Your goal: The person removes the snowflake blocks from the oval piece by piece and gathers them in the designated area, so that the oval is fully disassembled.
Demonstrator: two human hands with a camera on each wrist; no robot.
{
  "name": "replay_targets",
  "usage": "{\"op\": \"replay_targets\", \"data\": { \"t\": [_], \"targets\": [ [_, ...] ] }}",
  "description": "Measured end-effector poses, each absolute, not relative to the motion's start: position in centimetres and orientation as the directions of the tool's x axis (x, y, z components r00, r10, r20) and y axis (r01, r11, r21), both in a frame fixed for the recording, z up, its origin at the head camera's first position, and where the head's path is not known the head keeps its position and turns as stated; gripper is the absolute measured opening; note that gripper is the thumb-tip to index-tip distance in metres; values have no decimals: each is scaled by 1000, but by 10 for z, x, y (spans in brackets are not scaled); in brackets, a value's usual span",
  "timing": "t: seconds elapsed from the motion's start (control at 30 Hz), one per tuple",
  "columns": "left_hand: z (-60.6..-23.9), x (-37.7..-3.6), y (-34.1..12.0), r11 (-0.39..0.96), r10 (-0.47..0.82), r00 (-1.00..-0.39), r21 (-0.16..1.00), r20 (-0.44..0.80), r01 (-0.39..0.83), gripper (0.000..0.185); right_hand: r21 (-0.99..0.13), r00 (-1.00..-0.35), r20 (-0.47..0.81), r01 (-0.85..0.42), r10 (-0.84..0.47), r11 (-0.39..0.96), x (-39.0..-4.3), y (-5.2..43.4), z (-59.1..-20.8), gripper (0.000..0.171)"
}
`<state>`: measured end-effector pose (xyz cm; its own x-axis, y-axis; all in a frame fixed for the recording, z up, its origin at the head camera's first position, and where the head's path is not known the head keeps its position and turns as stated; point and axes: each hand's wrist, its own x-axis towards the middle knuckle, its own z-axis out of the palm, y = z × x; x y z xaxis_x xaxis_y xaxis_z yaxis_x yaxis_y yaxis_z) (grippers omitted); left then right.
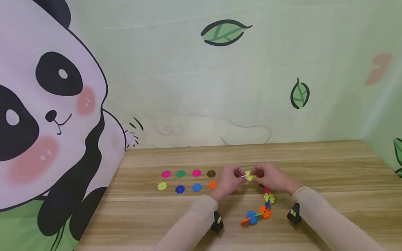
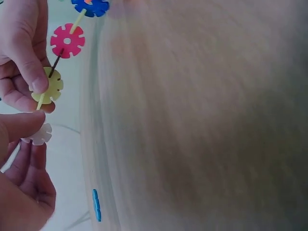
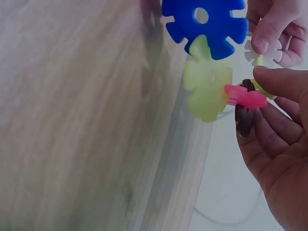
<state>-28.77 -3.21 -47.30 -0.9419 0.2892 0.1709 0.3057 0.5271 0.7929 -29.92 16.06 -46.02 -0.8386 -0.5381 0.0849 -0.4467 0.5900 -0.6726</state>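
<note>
Now joining pieces at mid-frame.
My left hand (image 1: 228, 181) pinches a white disc (image 2: 39, 134); my right hand (image 1: 272, 177) pinches the chain's (image 1: 261, 210) yellow disc (image 1: 249, 175).

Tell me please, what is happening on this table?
A person is joining small plastic flower discs into a chain. The left hand pinches a white disc, and the right hand holds the yellow end disc of the chain, whose other end lies on the wooden table. Eight loose discs lie in two rows on the table, to the left of the hands.
</note>
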Motion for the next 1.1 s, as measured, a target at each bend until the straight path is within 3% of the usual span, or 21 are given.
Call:
{"op": "replay_targets", "data": {
  "t": [0.5, 1.1],
  "targets": [
    [-470, -290, -32, 577, 269, -924, 722, 273, 382, 11, -635, -827, 111, -485, -551, 601, -300, 156, -454, 10],
    [-465, -290, -33, 605, 282, -918, 691, 280, 396, 13, -660, -839, 87, -452, -537, 600, -299, 157, -452, 9]
  ]
}}
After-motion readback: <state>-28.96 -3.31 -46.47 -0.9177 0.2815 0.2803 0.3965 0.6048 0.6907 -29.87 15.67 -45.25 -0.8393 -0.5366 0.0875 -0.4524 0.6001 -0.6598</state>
